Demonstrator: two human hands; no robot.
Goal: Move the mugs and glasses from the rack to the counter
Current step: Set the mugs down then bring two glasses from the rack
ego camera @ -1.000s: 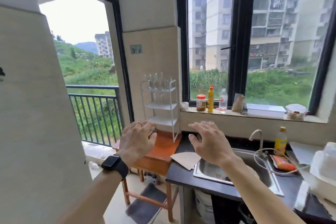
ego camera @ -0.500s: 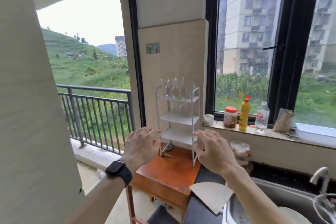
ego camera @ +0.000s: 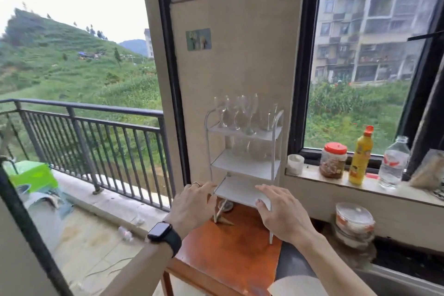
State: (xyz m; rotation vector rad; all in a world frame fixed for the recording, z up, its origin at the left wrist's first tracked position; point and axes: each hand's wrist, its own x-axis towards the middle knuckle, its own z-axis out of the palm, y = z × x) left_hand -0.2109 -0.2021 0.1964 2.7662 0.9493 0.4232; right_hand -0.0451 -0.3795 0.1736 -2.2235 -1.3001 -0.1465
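A white three-shelf rack stands on a small orange wooden table against the wall. Several clear stemmed glasses stand on its top shelf, and more clear glasses show faintly on the middle shelf. My left hand, with a ring and a black watch, hovers empty in front of the rack's lower left corner, fingers relaxed. My right hand hovers empty by the bottom shelf's right side, fingers spread. The dark counter begins just right of the table.
On the window sill stand a white cup, a red-lidded jar, a yellow bottle and a water bottle. Stacked bowls sit on the counter below. A balcony railing lies left.
The view has moved closer and turned left onto the rack. Both hands have come forward to the rack's bottom shelf. The sink has left the view.
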